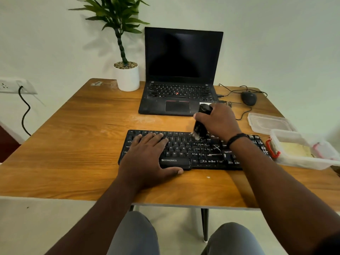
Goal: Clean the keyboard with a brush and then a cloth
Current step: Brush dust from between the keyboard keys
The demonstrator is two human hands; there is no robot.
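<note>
Flat-fingered left hand presses the dusty black keyboard while the right hand grips a bristled black brush before the laptop.

A wooden surface stands against a plain pale wall. A white wall socket with a black cable sits left. Light floor below.

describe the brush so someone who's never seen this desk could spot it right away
Start at the black keyboard lying nearest the person on the wooden table. Above its top row, the right hand grips the brush: a stubby black handle with pale bristles touching the keys.
</note>
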